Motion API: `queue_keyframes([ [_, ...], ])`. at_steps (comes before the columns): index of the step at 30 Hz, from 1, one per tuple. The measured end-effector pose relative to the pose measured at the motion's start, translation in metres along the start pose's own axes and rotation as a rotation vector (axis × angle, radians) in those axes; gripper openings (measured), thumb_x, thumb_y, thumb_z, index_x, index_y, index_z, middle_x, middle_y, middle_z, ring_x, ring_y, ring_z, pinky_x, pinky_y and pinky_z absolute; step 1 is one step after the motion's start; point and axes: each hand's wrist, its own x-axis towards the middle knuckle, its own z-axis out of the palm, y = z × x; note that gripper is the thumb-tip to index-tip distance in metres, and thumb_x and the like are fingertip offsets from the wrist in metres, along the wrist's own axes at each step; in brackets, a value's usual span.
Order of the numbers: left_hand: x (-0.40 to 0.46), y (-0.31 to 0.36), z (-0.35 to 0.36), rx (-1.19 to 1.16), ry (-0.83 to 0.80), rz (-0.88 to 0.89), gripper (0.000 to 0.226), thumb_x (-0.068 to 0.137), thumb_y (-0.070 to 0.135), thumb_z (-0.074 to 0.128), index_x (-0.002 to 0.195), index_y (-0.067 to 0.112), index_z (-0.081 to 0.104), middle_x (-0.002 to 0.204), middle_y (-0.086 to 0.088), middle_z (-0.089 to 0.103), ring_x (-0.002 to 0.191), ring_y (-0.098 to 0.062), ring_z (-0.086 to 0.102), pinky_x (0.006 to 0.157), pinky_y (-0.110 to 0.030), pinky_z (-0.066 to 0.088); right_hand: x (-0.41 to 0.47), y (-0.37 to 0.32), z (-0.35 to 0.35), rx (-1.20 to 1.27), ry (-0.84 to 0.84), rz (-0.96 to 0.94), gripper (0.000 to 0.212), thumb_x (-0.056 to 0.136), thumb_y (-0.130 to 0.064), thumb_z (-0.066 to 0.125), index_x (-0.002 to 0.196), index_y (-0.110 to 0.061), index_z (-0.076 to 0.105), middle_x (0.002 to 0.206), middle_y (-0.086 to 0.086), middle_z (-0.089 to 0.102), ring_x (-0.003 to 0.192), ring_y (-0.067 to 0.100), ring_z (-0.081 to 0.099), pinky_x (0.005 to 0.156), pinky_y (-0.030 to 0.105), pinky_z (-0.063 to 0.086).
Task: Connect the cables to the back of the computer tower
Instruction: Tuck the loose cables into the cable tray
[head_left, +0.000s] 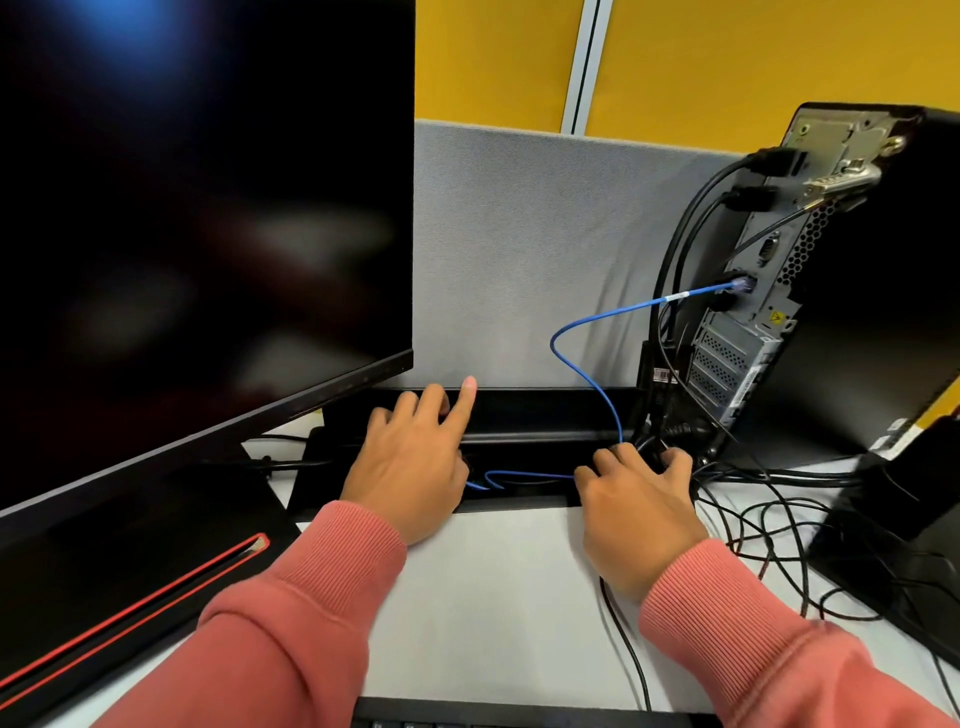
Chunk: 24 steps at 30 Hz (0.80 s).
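two hands in pink ribbed sleeves reach over the white desk (493, 597) to the long black cable trough (519, 415) at its back edge. the left hand (410, 467) rests at the trough with its index finger pointing up and the other fingers curled down into the slot; whether it grasps anything there i cannot tell. the right hand (636, 514) has its fingers curled around a bundle of black cables (670, 431) at the right end of the trough, just below the tower. a thin blue network cable (576, 364) runs from between the hands, loops upward and ends plugged into a port midway up the metal back panel of the black computer tower (857, 286), which stands upright on the right of the desk. two thicker black cables (691, 223) are plugged in higher on the same panel. more dark cables lie tangled on the desk to the right of the right hand. a large dark monitor (208, 208) stands at left.
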Motion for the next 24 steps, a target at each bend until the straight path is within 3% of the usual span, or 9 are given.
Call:
queue_keyframes([
  [3, 0.0, 0.0, -0.001, -0.012, 0.011, -0.004, 0.072, 0.102, 0.034, 0.042, 0.164, 0.023, 0.008, 0.129, 0.001, 0.041, 0.112, -0.022, 0.044, 0.096, -0.038, 0.04, 0.004, -0.002, 0.0, -0.023, -0.013, -0.011, 0.026, 0.092, -0.014, 0.038, 0.106, -0.025, 0.057, 0.103, -0.006, 0.048, 0.111, 0.019, 0.044, 0.104, 0.055, 0.017],
  [9, 0.0, 0.001, 0.0, -0.03, 0.007, -0.004, 0.072, 0.103, 0.034, 0.042, 0.164, 0.023, 0.006, 0.131, 0.001, 0.04, 0.113, -0.022, 0.043, 0.098, -0.039, 0.04, 0.003, 0.004, 0.004, -0.121, 0.09, 0.023, 0.036, 0.089, -0.019, 0.046, 0.119, -0.027, 0.065, 0.155, 0.008, 0.026, 0.143, 0.029, 0.026, 0.1, 0.063, 0.012],
  [12, 0.0, 0.0, 0.0, -0.034, 0.009, -0.005, 0.072, 0.102, 0.034, 0.043, 0.164, 0.023, 0.007, 0.13, 0.001, 0.04, 0.113, -0.022, 0.044, 0.097, -0.039, 0.04, 0.002, 0.003, 0.001, -0.117, 0.11, 0.06, 0.032, 0.08, -0.019, 0.053, 0.106, -0.026, 0.068, 0.161, 0.014, 0.028, 0.139, 0.029, 0.038, 0.099, 0.064, 0.018],
  [15, 0.0, 0.001, -0.001, -0.039, 0.005, -0.003, 0.072, 0.103, 0.034, 0.042, 0.164, 0.023, 0.006, 0.13, 0.001, 0.04, 0.113, -0.021, 0.044, 0.097, -0.038, 0.04, 0.005, 0.003, 0.0, -0.12, 0.094, 0.061, 0.034, 0.086, -0.019, 0.045, 0.116, -0.025, 0.06, 0.165, 0.019, 0.01, 0.144, 0.029, 0.031, 0.105, 0.064, 0.013],
  [17, 0.0, 0.0, 0.001, -0.038, 0.014, -0.003, 0.071, 0.103, 0.034, 0.042, 0.164, 0.022, 0.007, 0.13, 0.002, 0.039, 0.113, -0.021, 0.044, 0.096, -0.038, 0.04, 0.013, 0.003, -0.005, -0.171, 0.038, 0.095, 0.041, 0.091, -0.022, 0.038, 0.128, -0.023, 0.054, 0.163, 0.022, 0.013, 0.141, 0.029, 0.032, 0.107, 0.064, 0.011],
  [19, 0.001, -0.001, 0.001, -0.044, 0.012, -0.002, 0.071, 0.102, 0.034, 0.043, 0.164, 0.022, 0.009, 0.13, 0.002, 0.04, 0.113, -0.021, 0.044, 0.095, -0.038, 0.04, 0.024, 0.002, -0.015, -0.164, -0.056, 0.148, 0.043, 0.091, -0.025, 0.038, 0.132, -0.021, 0.051, 0.156, 0.02, 0.03, 0.135, 0.028, 0.039, 0.107, 0.063, 0.011],
  [21, 0.0, -0.002, 0.001, -0.044, 0.007, 0.004, 0.071, 0.102, 0.034, 0.043, 0.164, 0.022, 0.009, 0.129, 0.001, 0.041, 0.113, -0.022, 0.045, 0.096, -0.04, 0.041, 0.034, 0.0, -0.023, -0.039, -0.119, 0.162, 0.029, 0.088, -0.023, 0.042, 0.115, -0.019, 0.054, 0.13, 0.008, 0.053, 0.121, 0.025, 0.048, 0.104, 0.059, 0.017],
  [24, 0.0, -0.002, 0.001, -0.058, 0.013, 0.009, 0.071, 0.102, 0.034, 0.044, 0.164, 0.022, 0.01, 0.129, 0.002, 0.042, 0.113, -0.022, 0.045, 0.096, -0.04, 0.041, 0.037, -0.002, -0.032, 0.046, -0.187, 0.122, 0.005, 0.085, -0.016, 0.043, 0.084, -0.018, 0.048, 0.096, -0.002, 0.055, 0.102, 0.023, 0.051, 0.102, 0.057, 0.018],
])
